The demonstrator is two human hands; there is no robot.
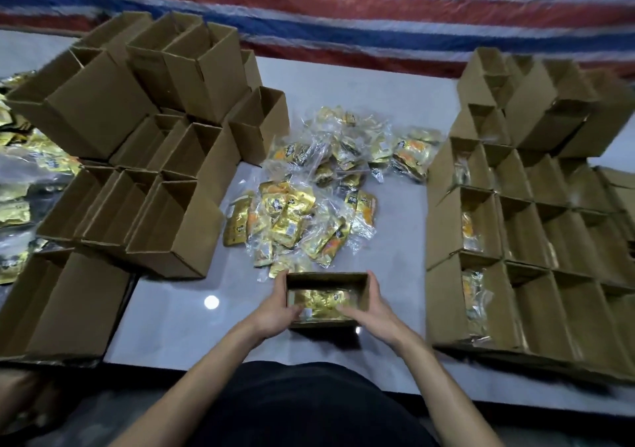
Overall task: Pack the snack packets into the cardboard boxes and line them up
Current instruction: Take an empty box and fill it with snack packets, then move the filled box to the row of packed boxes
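From the head camera, you hold one box (326,276) with two hands, low in the middle of the table (178,326) and just in front of your body. Your left hand (275,312) grasps its left end, fingers curled round the wall. Your right hand (372,304) grasps its right end the same way, with the thumb reaching in over the near rim. The box is open at the top and gold packets (319,300) lie flat inside. They overlap, so you cannot count them.

Just beyond the box, one loose pile (319,189) of gold packets in clear wrap spreads across the middle of the table. Its near edge touches the far wall of the box. There are dozens, too tangled to count.

To your left stand the left boxes (171,230), open and tipped at different angles, stacked in about three tiers. About twelve show, though the stack hides some. No packets show in them.

To your right the right boxes (525,237) stand in straight rows, touching wall to wall. The nearest column holds three boxes, and gold packets show in each of them. Behind that column the rows run on to the frame edge, and more boxes are piled on the far end. The full count is not clear.

More packets (17,185) lie at the far left edge, beside the left boxes. One striped tarp (343,3) in red, blue and white hangs behind the table.
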